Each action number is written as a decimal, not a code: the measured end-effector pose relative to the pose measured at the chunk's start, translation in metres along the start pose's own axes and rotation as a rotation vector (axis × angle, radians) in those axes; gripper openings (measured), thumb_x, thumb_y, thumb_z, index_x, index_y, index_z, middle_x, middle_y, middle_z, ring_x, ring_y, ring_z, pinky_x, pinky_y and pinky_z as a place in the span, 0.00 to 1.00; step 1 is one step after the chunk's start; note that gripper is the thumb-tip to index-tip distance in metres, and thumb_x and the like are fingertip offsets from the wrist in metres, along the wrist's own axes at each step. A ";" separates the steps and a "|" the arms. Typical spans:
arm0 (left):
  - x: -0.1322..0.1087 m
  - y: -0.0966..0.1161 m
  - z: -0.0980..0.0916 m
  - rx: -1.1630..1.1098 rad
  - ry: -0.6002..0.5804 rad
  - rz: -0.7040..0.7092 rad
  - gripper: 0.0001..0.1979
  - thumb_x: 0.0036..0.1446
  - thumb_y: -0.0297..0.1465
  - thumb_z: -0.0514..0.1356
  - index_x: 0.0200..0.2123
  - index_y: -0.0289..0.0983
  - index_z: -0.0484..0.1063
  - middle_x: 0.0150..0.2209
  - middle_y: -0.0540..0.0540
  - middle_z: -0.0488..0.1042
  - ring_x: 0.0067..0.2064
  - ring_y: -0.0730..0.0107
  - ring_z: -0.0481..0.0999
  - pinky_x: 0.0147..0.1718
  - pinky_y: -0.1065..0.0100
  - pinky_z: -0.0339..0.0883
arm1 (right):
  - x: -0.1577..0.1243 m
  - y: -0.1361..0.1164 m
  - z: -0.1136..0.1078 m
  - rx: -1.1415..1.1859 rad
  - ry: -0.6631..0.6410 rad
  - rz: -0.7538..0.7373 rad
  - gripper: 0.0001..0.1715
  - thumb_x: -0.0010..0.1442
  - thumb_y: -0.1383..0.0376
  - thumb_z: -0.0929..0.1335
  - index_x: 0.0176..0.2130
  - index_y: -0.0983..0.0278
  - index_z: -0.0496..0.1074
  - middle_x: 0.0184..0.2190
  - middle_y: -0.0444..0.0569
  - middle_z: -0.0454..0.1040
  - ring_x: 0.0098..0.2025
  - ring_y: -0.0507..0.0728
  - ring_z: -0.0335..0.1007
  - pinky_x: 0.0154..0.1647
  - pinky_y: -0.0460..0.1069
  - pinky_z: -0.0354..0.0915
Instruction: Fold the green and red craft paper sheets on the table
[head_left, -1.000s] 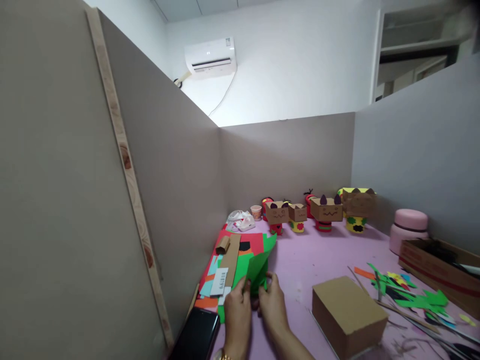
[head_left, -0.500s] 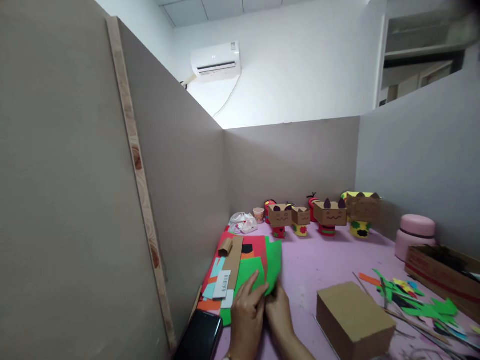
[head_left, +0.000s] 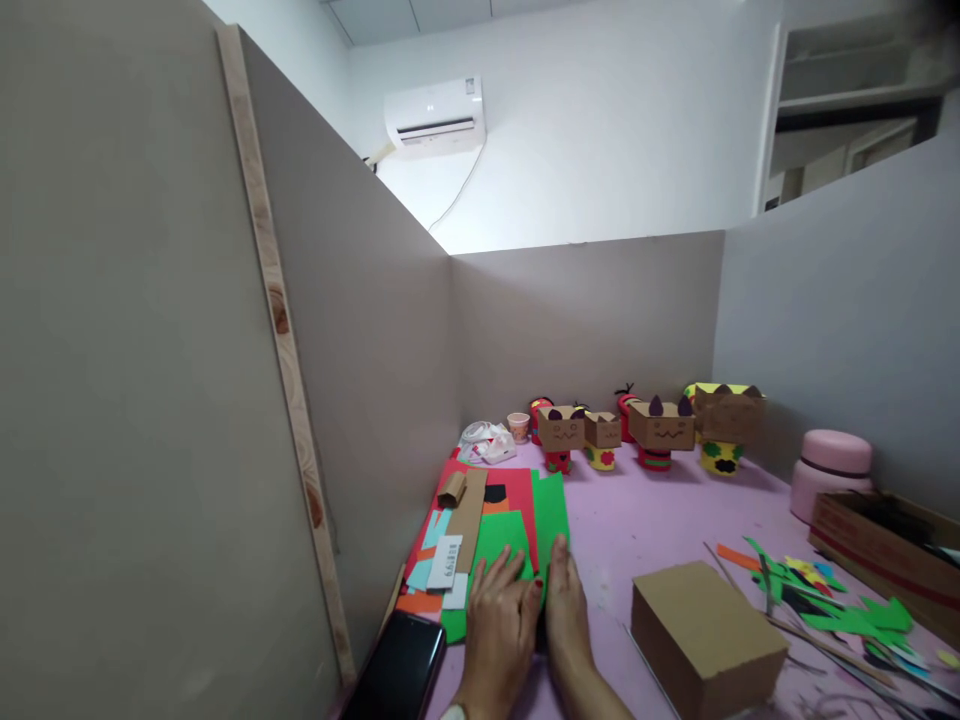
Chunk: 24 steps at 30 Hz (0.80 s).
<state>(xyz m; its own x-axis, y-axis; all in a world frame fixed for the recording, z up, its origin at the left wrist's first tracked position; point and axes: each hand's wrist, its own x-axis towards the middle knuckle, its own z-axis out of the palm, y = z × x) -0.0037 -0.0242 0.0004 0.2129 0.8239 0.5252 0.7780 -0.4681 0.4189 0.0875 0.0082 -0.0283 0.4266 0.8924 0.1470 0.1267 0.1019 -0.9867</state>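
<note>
My left hand (head_left: 499, 620) lies with fingers stretched over the green sheets (head_left: 501, 535) in the paper pile. Beside it, my right hand (head_left: 568, 610) rests on edge, fingers straight, against the right side of a narrow green sheet (head_left: 551, 505). Neither hand is closed on anything. Red sheets (head_left: 519, 485), a brown cardboard strip (head_left: 471, 520), a white label card (head_left: 445, 562) and light blue pieces (head_left: 420, 577) make up the rest of the pile. On the strip's upper left lies a small folded piece of cardboard (head_left: 451, 490).
A black phone (head_left: 397, 665) lies at front left by the grey partition (head_left: 360, 380). On the right stand a cardboard box (head_left: 705, 625), coloured scraps (head_left: 840, 610), an open carton (head_left: 885, 550) and a pink flask (head_left: 832, 465). Several cat-faced cardboard figures (head_left: 660, 428) line the back.
My right hand has come up from under the green sheet's lower edge to its right side, fingers now straight. The sheet's curled edge lies flatter. My left hand has spread slightly.
</note>
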 end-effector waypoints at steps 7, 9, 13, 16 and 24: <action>-0.002 -0.011 0.010 -0.033 0.009 -0.105 0.28 0.50 0.19 0.49 0.55 0.39 0.62 0.54 0.43 0.68 0.55 0.59 0.65 0.55 0.52 0.55 | 0.000 0.001 0.000 0.059 0.199 -0.136 0.34 0.56 0.48 0.57 0.51 0.70 0.59 0.50 0.65 0.64 0.53 0.65 0.61 0.50 0.57 0.59; -0.002 -0.014 0.012 -0.057 0.031 -0.161 0.27 0.52 0.18 0.45 0.55 0.38 0.63 0.50 0.41 0.72 0.50 0.61 0.70 0.50 0.57 0.62 | -0.002 -0.002 -0.001 0.073 0.279 -0.236 0.34 0.56 0.49 0.57 0.52 0.71 0.57 0.53 0.66 0.60 0.56 0.66 0.55 0.54 0.60 0.54; 0.001 -0.019 0.010 -0.109 0.083 -0.293 0.24 0.56 0.21 0.43 0.55 0.36 0.62 0.46 0.39 0.75 0.42 0.61 0.76 0.40 0.61 0.69 | -0.014 -0.009 -0.001 0.085 0.283 -0.481 0.27 0.59 0.55 0.57 0.51 0.69 0.59 0.55 0.61 0.58 0.58 0.61 0.51 0.58 0.58 0.50; 0.004 -0.023 0.009 -0.142 0.153 -0.372 0.25 0.57 0.21 0.43 0.58 0.33 0.57 0.53 0.36 0.68 0.50 0.61 0.71 0.46 0.62 0.66 | -0.024 -0.015 0.000 0.082 0.191 -0.621 0.21 0.61 0.60 0.57 0.51 0.67 0.60 0.54 0.60 0.60 0.58 0.60 0.52 0.56 0.60 0.52; 0.006 -0.029 0.012 -0.239 0.235 -0.434 0.27 0.56 0.22 0.44 0.60 0.27 0.51 0.59 0.34 0.58 0.58 0.60 0.62 0.53 0.63 0.59 | -0.011 -0.051 -0.007 0.324 -0.074 -0.032 0.25 0.54 0.60 0.63 0.50 0.66 0.63 0.50 0.56 0.67 0.52 0.60 0.63 0.49 0.51 0.63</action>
<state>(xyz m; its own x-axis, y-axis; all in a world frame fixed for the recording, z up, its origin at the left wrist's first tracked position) -0.0173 -0.0020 -0.0178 -0.2574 0.8767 0.4064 0.6030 -0.1829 0.7765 0.0828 -0.0102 0.0211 0.3592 0.9149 0.1843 -0.1572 0.2540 -0.9543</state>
